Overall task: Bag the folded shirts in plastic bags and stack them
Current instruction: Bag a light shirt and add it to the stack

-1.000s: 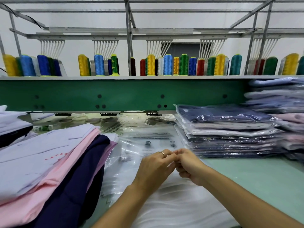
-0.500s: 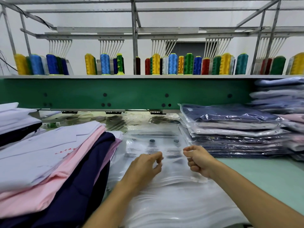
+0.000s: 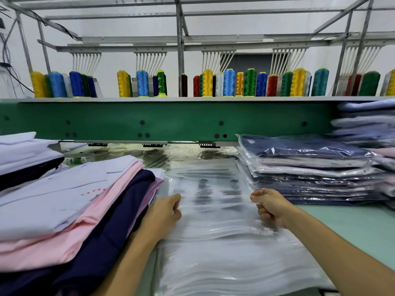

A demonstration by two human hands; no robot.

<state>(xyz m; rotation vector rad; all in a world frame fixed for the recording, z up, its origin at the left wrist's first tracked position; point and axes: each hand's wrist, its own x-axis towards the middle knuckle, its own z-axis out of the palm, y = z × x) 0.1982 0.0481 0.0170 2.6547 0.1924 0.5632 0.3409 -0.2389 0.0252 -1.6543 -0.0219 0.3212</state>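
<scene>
Top clear printed plastic bag (image 3: 210,201) lies on the pile of clear bags (image 3: 224,263), pinched at both sides: left hand (image 3: 164,212) curled on its left edge, right hand (image 3: 270,207) fisted on its right. Risk: film clings and two bags lift together. Folded white, pink and navy shirts (image 3: 70,201) sit left of the pile, the bagged stack (image 3: 305,165) right of it.

Clear plastic bag (image 3: 208,190) pinched between left hand (image 3: 165,212) and right hand (image 3: 269,208), folded shirts (image 3: 64,201) at left, bagged shirts (image 3: 303,165) at right
</scene>
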